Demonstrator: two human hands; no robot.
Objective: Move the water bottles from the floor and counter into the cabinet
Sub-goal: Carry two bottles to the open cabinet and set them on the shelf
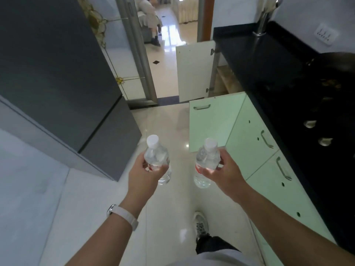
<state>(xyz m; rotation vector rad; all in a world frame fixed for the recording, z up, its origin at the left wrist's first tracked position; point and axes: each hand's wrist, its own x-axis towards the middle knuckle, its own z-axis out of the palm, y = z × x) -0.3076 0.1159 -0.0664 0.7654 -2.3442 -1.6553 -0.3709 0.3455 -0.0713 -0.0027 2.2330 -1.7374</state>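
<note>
I carry two clear water bottles with white caps and red labels above the tiled floor. My left hand [148, 170] grips the left bottle [156, 152] around its middle. My right hand [221, 169] grips the right bottle [206, 159] the same way. Both bottles are upright, caps tilted slightly away from me. Ahead on the right, the green base cabinet [255, 143] has one door [209, 123] swung open into the aisle. Farther on, a white door [194, 73] also stands open, showing a wooden shelf inside.
A black counter [269, 70] with a tap runs along the right, over green doors with metal handles. A tall dark grey fridge [57, 73] fills the left. A doorway ahead leads to a bright room where a seated person is partly visible. My shoe [200, 223] is on the floor.
</note>
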